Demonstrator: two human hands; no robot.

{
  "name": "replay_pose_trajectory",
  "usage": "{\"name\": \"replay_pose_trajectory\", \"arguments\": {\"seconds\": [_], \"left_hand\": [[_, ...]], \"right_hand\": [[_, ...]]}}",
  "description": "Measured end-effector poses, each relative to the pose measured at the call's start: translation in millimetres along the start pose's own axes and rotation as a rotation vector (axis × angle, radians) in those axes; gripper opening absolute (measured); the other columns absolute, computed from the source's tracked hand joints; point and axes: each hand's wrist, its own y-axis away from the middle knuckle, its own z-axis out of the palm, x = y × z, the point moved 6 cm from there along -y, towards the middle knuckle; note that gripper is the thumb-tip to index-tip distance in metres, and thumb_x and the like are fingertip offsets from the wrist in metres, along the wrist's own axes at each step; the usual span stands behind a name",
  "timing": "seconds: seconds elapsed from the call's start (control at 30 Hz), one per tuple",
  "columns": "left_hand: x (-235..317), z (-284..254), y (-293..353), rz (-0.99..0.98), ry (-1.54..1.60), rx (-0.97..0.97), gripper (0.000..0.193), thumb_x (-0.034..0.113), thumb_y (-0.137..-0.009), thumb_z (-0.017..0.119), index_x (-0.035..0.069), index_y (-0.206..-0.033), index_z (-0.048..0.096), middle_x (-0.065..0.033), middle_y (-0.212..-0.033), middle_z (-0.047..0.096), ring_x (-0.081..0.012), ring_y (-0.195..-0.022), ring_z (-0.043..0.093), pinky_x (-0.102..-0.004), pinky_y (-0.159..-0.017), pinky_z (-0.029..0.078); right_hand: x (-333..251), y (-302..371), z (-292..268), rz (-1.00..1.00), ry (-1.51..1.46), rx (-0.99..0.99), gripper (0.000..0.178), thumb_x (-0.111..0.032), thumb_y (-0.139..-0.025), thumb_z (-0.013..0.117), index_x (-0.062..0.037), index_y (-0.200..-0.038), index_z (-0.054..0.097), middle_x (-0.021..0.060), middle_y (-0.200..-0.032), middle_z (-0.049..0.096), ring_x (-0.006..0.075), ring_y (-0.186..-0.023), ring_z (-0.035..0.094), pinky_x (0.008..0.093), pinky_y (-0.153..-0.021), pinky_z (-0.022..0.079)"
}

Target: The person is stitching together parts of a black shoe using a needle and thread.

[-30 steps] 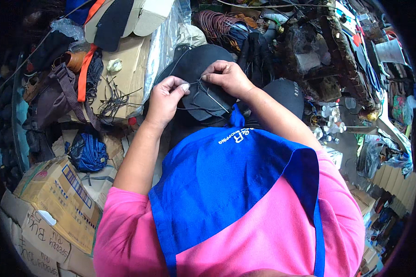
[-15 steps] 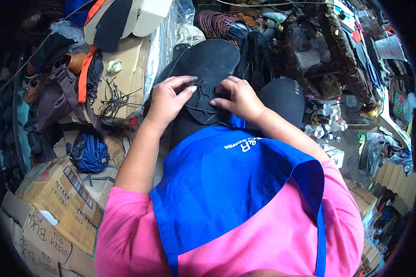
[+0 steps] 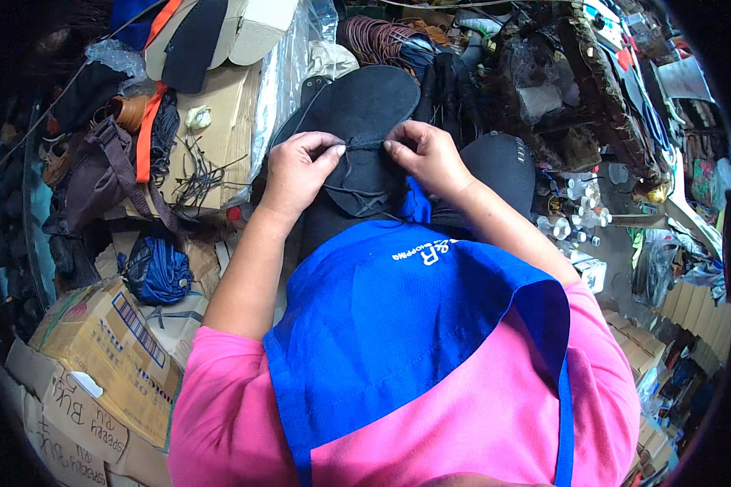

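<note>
On my lap lies a flat black piece shaped like a shoe sole (image 3: 371,101), its rounded end pointing away from me. A thin black cord (image 3: 364,146) runs across its middle, and more loops of it lie lower on the piece. My left hand (image 3: 300,169) pinches the cord at the left edge between thumb and forefinger. At the right edge my right hand (image 3: 430,160) does the same with the other side, so the cord stretches between them. The small knot or crossing in the cord is too dark to make out.
Dark cord scraps (image 3: 199,174) lie on stacked cardboard (image 3: 227,114) at the left. A coil of brown cord (image 3: 378,40) sits at the back. Several small bottles (image 3: 577,207) stand at the right, and a cardboard box (image 3: 110,357) is at the lower left.
My right hand has moved right and slightly up, away from the left hand. The cord between them now lies straighter across the black piece. My left hand has barely moved.
</note>
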Motion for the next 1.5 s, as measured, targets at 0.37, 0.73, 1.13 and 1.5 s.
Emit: {"name": "replay_pose_trajectory", "arguments": {"seconds": [0.37, 0.73, 1.13, 1.5], "left_hand": [[-4.4, 5.4, -5.1, -0.034, 0.016, -0.009, 0.014, 0.007, -0.082, 0.072, 0.001, -0.094, 0.073, -0.0072, -0.086, 0.071, -0.0124, -0.076, 0.066, -0.026, -0.07, 0.052], [5.2, 9.2, -7.4, 0.08, -0.111, 0.007, 0.015, 0.01, -0.076, 0.077, 0.006, -0.09, 0.074, -0.0086, -0.082, 0.066, -0.0198, -0.074, 0.065, -0.0313, -0.067, 0.052], [15.2, 0.1, 13.8, 0.195, -0.143, 0.066, 0.013, 0.004, -0.074, 0.074, 0.003, -0.087, 0.072, -0.0099, -0.089, 0.067, -0.0232, -0.083, 0.066, -0.0316, -0.078, 0.052], [11.5, 7.6, 1.3, 0.185, -0.169, 0.044, 0.012, 0.007, -0.074, 0.076, 0.004, -0.083, 0.071, -0.0095, -0.083, 0.065, -0.0238, -0.076, 0.065, -0.0335, -0.068, 0.051]], "right_hand": [[16.3, -24.7, -4.4, 0.178, -0.361, 0.011, 0.019, -0.021, -0.084, 0.076, -0.0022, -0.086, 0.071, 0.0009, -0.075, 0.067, 0.0065, -0.068, 0.057, 0.0246, -0.064, 0.047], [13.5, -19.4, -6.9, 0.258, -0.77, 0.017, 0.016, -0.019, -0.09, 0.071, -0.0037, -0.094, 0.068, 0.002, -0.084, 0.067, 0.0087, -0.075, 0.059, 0.0227, -0.072, 0.047], [-5.2, -0.1, 15.6, 0.137, -0.367, -0.196, 0.021, -0.015, -0.097, 0.058, -0.0012, -0.112, 0.064, 0.0033, -0.087, 0.067, 0.0096, -0.076, 0.06, 0.0277, -0.073, 0.051], [2.3, -0.1, 4.1, 0.196, -0.9, -0.054, 0.024, -0.027, -0.103, 0.05, -0.0045, -0.101, 0.056, 0.0115, -0.096, 0.067, 0.0173, -0.083, 0.066, 0.0309, -0.086, 0.05]]}}
